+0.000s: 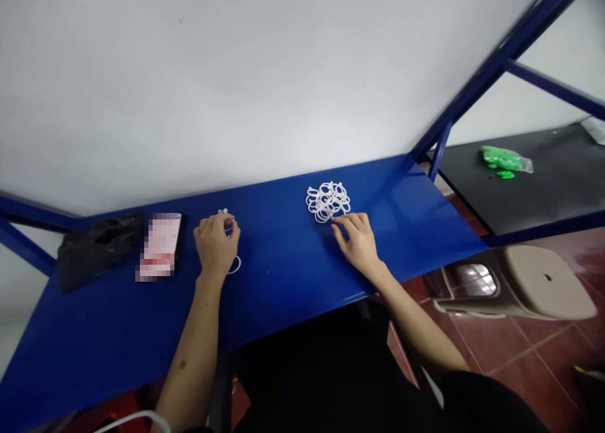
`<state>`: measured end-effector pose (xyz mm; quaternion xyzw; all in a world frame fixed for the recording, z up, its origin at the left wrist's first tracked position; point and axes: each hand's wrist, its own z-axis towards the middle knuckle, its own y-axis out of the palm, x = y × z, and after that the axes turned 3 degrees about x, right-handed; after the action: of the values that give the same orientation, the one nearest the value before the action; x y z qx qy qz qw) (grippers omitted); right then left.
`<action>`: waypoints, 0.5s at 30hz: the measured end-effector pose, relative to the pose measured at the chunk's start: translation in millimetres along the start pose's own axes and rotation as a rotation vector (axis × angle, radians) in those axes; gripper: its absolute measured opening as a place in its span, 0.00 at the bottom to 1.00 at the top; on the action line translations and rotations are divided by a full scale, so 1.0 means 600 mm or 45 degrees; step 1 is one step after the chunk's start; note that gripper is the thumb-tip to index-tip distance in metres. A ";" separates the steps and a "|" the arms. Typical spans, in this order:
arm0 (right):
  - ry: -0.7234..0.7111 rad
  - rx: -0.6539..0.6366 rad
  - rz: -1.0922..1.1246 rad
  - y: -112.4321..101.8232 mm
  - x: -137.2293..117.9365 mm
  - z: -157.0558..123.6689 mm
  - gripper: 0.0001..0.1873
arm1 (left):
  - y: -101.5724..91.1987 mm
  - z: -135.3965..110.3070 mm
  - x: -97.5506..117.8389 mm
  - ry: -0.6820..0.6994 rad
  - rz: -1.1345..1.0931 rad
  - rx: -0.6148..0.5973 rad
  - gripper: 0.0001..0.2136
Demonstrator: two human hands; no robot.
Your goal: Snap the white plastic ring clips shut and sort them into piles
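A tangled pile of thin white plastic rings [326, 201] with small knobs lies on the blue tabletop [283, 294]. My right hand [357, 237] reaches to its near edge, thumb and index finger slightly apart at the outermost ring. Further left, my left hand [217, 241] is closed in a pinch around a white ring, mostly hidden by the fingers. Beside its wrist a single white ring [234, 265] shows, partly covered by the hand. Just beyond the knuckles are small white round pieces [223, 211].
Left of my left hand lies a phone [161, 244] with a lit screen, next to a black plastic bag [97, 247]. A white wall rises behind the table. Blue metal posts [439, 149] stand right, before a black table [491, 196] with a green-filled bag [503, 159]. A beige stool [551, 282] is on the floor.
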<state>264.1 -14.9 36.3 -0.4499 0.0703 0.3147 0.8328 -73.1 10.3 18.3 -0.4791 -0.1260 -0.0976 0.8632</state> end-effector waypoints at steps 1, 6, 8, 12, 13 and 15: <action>0.029 -0.005 0.040 -0.007 -0.009 -0.015 0.09 | -0.003 -0.012 0.013 0.069 -0.085 0.020 0.05; 0.211 -0.066 0.260 -0.010 -0.034 -0.059 0.09 | -0.020 -0.105 0.086 0.264 -0.446 -0.059 0.01; 0.239 -0.177 0.381 -0.002 -0.043 -0.060 0.09 | -0.024 -0.140 0.107 0.242 -0.573 -0.097 0.01; 0.295 -0.395 0.674 0.020 -0.078 -0.052 0.11 | -0.027 -0.180 0.135 0.243 -0.659 -0.055 0.03; 0.315 -0.459 0.746 0.027 -0.088 -0.051 0.12 | -0.028 -0.185 0.141 0.253 -0.666 -0.040 0.03; 0.385 -0.553 0.880 0.043 -0.107 -0.054 0.14 | -0.028 -0.193 0.152 0.287 -0.662 -0.030 0.03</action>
<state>203.6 -60.0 24.6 -0.6056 0.2700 0.5130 0.5451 22.7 -101.3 1.1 -0.4267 -0.1467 -0.3697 0.8123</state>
